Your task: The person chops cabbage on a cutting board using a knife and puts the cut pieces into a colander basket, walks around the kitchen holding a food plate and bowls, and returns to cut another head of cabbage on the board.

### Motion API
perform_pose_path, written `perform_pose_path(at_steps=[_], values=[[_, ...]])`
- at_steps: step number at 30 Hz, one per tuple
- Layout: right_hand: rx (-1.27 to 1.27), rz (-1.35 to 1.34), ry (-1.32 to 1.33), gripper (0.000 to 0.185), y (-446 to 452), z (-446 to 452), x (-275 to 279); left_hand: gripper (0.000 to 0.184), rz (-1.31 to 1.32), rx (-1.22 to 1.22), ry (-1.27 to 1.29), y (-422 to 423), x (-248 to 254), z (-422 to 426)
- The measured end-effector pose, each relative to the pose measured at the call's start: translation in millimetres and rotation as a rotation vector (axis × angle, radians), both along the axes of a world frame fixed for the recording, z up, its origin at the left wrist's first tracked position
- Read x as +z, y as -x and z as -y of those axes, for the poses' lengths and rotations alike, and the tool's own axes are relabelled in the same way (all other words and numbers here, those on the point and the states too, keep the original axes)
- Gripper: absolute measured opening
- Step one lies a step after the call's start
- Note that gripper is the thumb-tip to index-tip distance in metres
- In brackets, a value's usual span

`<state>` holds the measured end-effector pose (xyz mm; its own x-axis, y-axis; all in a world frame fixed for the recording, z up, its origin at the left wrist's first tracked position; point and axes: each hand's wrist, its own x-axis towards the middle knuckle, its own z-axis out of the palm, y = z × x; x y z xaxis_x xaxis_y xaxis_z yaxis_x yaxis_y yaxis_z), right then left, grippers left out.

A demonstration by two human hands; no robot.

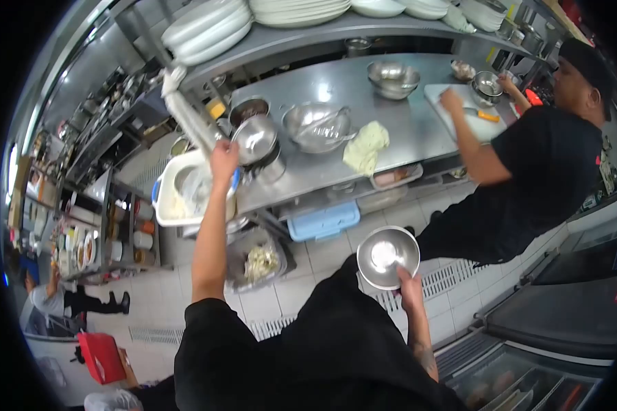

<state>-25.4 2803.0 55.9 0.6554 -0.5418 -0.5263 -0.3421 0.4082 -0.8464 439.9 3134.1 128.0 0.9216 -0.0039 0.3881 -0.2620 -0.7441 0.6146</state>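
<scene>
Steel bowl (385, 252) in the right hand (411, 288), left hand (224, 163) at a round metal vessel (256, 138).

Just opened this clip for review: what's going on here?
The wearer's right hand holds a silver, round metal bowl, away from the grey steel counter. The left hand is at the rim of another round metal bowl by the counter's edge, grip unclear. A co-worker in black stands at a white rectangular cutting board.

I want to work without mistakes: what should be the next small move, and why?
Probably bring the steel bowl in the right hand over the metal table: it is held out above the floor, while the left hand holds another bowl at the table's edge.
</scene>
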Motion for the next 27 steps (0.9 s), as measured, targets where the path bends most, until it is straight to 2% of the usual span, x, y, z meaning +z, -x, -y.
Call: perform_pose_path(at_steps=[1,3,4,5,7,8,9,12,14,15,18,19,21,25,27], values=[[-0.019,-0.033,-0.041,0.025,-4,9,3,0.058,0.027,0.133,-0.198,-49,-31,-14],[-0.022,-0.090,-0.034,0.024,-9,28,3,0.077,-0.153,0.121,-0.376,-97,-60,-16],[-0.046,-0.107,-0.040,0.024,-14,37,7,0.071,-0.164,0.089,-0.462,-105,-60,-12],[-0.058,-0.133,-0.054,0.024,-17,45,10,0.071,-0.177,0.098,-0.457,-113,-62,-5],[-0.035,-0.131,-0.055,0.024,-20,53,12,0.059,-0.340,0.060,-0.390,-117,-54,-7],[-0.055,-0.157,-0.019,0.024,-25,56,11,0.042,-0.257,-0.004,-0.345,-125,-51,-10],[-0.059,-0.169,0.001,0.025,-28,62,8,0.042,-0.264,0.010,-0.350,-126,-49,-14],[0.069,-0.203,-0.017,0.023,-31,79,-10,0.032,-0.175,0.037,-0.390,-89,9,-7],[0.163,-0.172,-0.024,0.026,-29,86,-10,0.029,0.025,0.061,-0.176,-62,25,-21],[0.209,-0.155,-0.027,0.028,-28,89,-9,0.029,0.035,0.079,-0.178,-50,26,-29],[0.290,-0.149,0.037,0.029,-18,97,5,0.027,-0.105,0.031,0.361,13,46,-33],[0.305,-0.139,0.036,0.029,-10,100,10,0.027,-0.093,0.044,0.359,45,60,-20],[0.380,-0.080,0.019,0.029,10,108,27,0.025,-0.194,-0.088,0.615,107,78,7],[0.385,-0.043,0.007,0.027,75,130,35,0.024,-0.367,-0.248,0.711,231,94,74],[0.381,-0.011,-0.031,0.028,115,147,42,0.024,-0.492,-0.309,0.754,287,87,110]])
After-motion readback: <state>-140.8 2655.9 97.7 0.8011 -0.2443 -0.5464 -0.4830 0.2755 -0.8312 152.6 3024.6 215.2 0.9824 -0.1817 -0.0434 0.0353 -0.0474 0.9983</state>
